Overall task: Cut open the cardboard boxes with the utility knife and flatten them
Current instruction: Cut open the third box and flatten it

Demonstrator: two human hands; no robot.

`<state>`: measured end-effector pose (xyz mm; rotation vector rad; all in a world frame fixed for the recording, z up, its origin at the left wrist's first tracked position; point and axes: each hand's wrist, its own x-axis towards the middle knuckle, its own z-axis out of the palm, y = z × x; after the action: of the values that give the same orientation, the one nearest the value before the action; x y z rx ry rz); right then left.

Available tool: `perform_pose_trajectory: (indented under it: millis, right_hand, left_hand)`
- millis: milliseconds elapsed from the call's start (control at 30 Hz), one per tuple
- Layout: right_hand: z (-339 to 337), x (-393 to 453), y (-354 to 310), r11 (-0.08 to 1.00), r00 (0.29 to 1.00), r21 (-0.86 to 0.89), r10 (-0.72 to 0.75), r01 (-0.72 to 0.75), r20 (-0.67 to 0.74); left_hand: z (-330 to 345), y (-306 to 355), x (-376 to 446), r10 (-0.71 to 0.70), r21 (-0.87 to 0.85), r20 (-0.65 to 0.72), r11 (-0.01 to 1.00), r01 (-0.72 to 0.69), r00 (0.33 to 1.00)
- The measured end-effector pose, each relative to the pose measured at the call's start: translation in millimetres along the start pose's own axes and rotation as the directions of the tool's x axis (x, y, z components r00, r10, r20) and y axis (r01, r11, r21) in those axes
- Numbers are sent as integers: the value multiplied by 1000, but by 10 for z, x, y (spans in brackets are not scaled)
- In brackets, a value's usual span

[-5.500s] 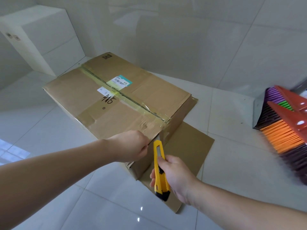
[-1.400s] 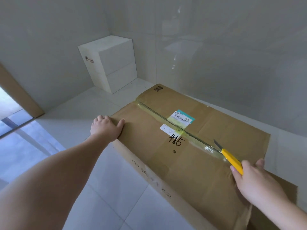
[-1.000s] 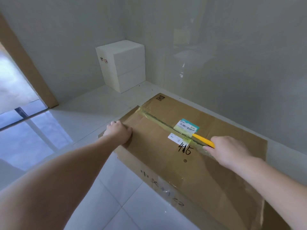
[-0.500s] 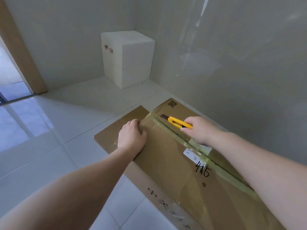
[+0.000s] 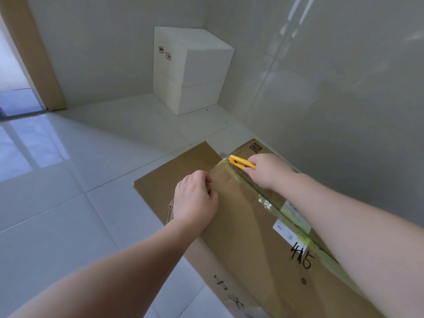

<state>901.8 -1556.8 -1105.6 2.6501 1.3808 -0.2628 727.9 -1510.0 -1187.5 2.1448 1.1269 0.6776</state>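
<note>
A large brown cardboard box [image 5: 252,237] lies on the white tiled floor, its top seam covered with clear tape and marked "415". My right hand [image 5: 267,172] grips the yellow utility knife [image 5: 241,162], whose tip sits at the far end of the taped seam. My left hand [image 5: 195,198] rests on the box's near top flap at its far corner, fingers curled over the flap's edge. A loose end flap [image 5: 179,175] lies flat on the floor beyond the box.
A white box [image 5: 190,72] stands in the far corner against the glossy tiled walls. A doorway with a wooden frame [image 5: 34,56] opens at the far left. White floor tiles [image 5: 80,203] spread to the left of the cardboard box.
My right hand has run the knife along the taped seam from the near end to the far end. My left hand moved along the flap towards the far corner.
</note>
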Motion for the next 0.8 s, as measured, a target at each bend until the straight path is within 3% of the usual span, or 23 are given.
perform_pose_trajectory:
  millis: [267,500,800]
  right_hand:
    - [7,-82,86,998,998,7,-69,69,-2]
    - [59,-110,39,993,996,-89,-80,77,-32]
    - [136,-160,41,995,998,-73,-64,62,-24]
  left_hand:
    - [49,-18,-6,26,6,-21,1000,-25,999]
    - [37,-11,-8,11,12,-35,1000,-11,999]
    - [17,-5,-19,-6,-23,-34,1000,5,999]
